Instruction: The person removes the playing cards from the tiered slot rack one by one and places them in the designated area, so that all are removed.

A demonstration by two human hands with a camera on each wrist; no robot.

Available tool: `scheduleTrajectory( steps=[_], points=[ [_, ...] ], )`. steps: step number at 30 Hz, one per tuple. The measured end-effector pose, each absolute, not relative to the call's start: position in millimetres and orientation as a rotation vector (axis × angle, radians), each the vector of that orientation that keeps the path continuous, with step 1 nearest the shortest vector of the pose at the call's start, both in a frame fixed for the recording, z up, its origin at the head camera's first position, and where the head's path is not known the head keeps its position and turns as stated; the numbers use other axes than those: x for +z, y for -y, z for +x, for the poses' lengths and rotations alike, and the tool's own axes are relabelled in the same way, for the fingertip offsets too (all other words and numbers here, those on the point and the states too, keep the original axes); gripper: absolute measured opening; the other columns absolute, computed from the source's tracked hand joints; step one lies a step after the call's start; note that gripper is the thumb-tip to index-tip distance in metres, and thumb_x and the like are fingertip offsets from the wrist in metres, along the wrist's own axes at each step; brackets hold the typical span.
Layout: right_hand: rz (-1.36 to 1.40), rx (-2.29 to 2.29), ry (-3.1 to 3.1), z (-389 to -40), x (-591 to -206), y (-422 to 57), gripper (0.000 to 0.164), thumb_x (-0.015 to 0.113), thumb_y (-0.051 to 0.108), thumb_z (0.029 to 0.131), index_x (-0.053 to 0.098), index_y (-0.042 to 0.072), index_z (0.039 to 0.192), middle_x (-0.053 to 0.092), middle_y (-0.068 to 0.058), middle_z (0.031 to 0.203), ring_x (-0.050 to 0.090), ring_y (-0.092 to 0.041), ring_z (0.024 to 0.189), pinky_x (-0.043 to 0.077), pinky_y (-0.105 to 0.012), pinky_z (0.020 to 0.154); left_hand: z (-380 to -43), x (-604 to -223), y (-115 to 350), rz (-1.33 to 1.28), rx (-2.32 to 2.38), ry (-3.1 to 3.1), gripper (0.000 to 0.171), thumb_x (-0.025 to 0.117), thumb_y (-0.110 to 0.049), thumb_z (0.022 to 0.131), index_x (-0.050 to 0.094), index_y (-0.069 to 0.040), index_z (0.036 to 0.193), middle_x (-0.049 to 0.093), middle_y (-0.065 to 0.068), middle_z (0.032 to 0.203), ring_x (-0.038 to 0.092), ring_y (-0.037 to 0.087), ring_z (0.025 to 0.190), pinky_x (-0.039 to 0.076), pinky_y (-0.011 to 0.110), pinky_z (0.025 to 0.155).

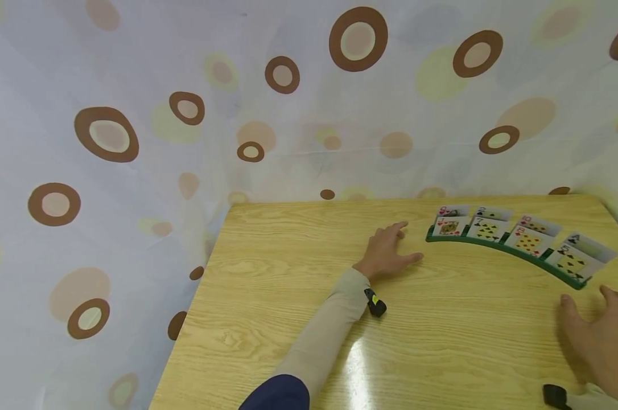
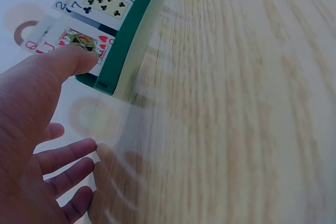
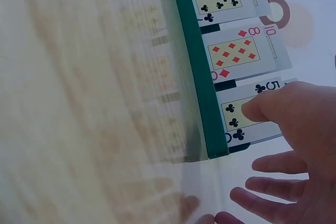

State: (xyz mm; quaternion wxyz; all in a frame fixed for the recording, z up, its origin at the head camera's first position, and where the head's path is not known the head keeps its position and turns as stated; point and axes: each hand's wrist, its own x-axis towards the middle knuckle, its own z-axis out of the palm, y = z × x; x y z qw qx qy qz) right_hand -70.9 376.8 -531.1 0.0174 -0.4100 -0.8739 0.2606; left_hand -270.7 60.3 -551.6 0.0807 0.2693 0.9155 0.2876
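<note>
A curved green card holder [image 1: 501, 246] stands on the table with four pairs of playing cards upright in it. From left to right, the front cards are a jack of hearts [image 1: 450, 226], a seven of clubs [image 2: 104, 4], an eight of diamonds [image 3: 234, 52] and a five of clubs [image 1: 572, 263]. Behind them show a queen, a two, a ten and an ace. My left hand [image 1: 387, 253], fingers spread, is beside the holder's left end, holding nothing. Near the right end is my right hand [image 1: 606, 336], its fingers apart and nothing in them.
The wood-grain table [image 1: 268, 273] reaches back to a wall covering [image 1: 299, 125] with brown and beige circles. A black wrist strap [image 1: 375, 304] sits on the left sleeve, another [image 1: 556, 395] at the right wrist.
</note>
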Motion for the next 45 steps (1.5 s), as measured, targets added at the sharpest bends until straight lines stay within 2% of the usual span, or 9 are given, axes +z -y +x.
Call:
scheduleTrajectory(
  steps=[6, 9, 13, 16, 25, 33, 39, 45],
  points=[
    [-1.310, 0.845, 2.727, -75.0, -534.4, -383.4, 0.079, 0.036, 0.039, 0.112, 0.005, -0.001, 0.173, 0.000, -0.029, 0.181, 0.008, -0.051, 0.168, 0.016, -0.069, 0.135, -273.0, -548.7, -66.8, 0.814, 0.746, -2.785, 0.088, 0.070, -0.062, 0.100, 0.037, -0.021, 0.170, 0.066, -0.002, 0.148, 0.054, 0.027, 0.146, 0.046, 0.047, 0.120],
    [-1.249, 0.867, 2.739, -78.4, -537.1, -387.8, 0.081, 0.038, 0.040, 0.111, 0.006, -0.002, 0.173, 0.009, -0.033, 0.179, 0.015, -0.054, 0.165, 0.020, -0.069, 0.134, -274.4, -548.2, -68.8, 0.839, 0.711, -2.798, 0.087, 0.070, -0.062, 0.100, 0.038, -0.019, 0.169, 0.066, -0.001, 0.146, 0.055, 0.025, 0.145, 0.047, 0.044, 0.119],
    [-1.115, 0.927, 2.703, -83.4, -540.6, -393.0, 0.080, 0.043, 0.037, 0.110, 0.013, -0.006, 0.171, 0.026, -0.038, 0.172, 0.033, -0.059, 0.156, 0.030, -0.071, 0.127, -276.2, -547.9, -71.4, 0.874, 0.684, -2.799, 0.087, 0.069, -0.062, 0.100, 0.039, -0.019, 0.169, 0.066, -0.001, 0.145, 0.057, 0.023, 0.141, 0.048, 0.041, 0.119],
    [-1.099, 0.959, 2.667, -86.5, -543.3, -394.4, 0.078, 0.045, 0.035, 0.110, 0.016, -0.006, 0.171, 0.031, -0.039, 0.170, 0.038, -0.060, 0.151, 0.034, -0.072, 0.124, -277.0, -547.9, -74.3, 0.884, 0.653, -2.795, 0.088, 0.068, -0.065, 0.099, 0.039, -0.021, 0.169, 0.065, -0.003, 0.147, 0.056, 0.022, 0.142, 0.048, 0.041, 0.117],
    [-1.113, 0.979, 2.639, -88.5, -542.6, -394.1, 0.076, 0.044, 0.033, 0.110, 0.017, -0.006, 0.170, 0.039, -0.039, 0.165, 0.041, -0.058, 0.150, 0.035, -0.069, 0.124, -278.4, -547.4, -85.1, 0.852, 0.567, -2.812, 0.091, 0.065, -0.073, 0.098, 0.035, -0.028, 0.171, 0.062, -0.011, 0.151, 0.054, 0.018, 0.143, 0.044, 0.038, 0.110],
    [-1.095, 0.980, 2.644, -88.4, -540.2, -391.8, 0.077, 0.045, 0.032, 0.110, 0.018, -0.005, 0.171, 0.039, -0.040, 0.164, 0.041, -0.059, 0.149, 0.033, -0.070, 0.125, -278.3, -550.2, -90.4, 0.879, 0.526, -2.816, 0.089, 0.064, -0.075, 0.097, 0.036, -0.033, 0.170, 0.057, -0.009, 0.157, 0.054, 0.018, 0.139, 0.038, 0.033, 0.098],
    [-1.081, 0.984, 2.648, -90.3, -542.9, -394.8, 0.077, 0.049, 0.028, 0.109, 0.018, 0.000, 0.173, 0.036, -0.040, 0.167, 0.040, -0.060, 0.150, 0.033, -0.072, 0.124, -276.2, -550.8, -90.9, 0.903, 0.482, -2.828, 0.085, 0.062, -0.077, 0.097, 0.039, -0.038, 0.169, 0.056, -0.007, 0.153, 0.054, 0.015, 0.129, 0.033, 0.029, 0.089],
    [-1.056, 0.983, 2.659, -90.5, -544.9, -397.0, 0.077, 0.049, 0.026, 0.108, 0.017, -0.001, 0.173, 0.037, -0.041, 0.166, 0.039, -0.060, 0.152, 0.035, -0.072, 0.124, -276.3, -552.8, -92.7, 0.908, 0.465, -2.835, 0.083, 0.061, -0.078, 0.097, 0.040, -0.039, 0.168, 0.055, -0.008, 0.154, 0.053, 0.014, 0.128, 0.033, 0.029, 0.089]
  ],
)
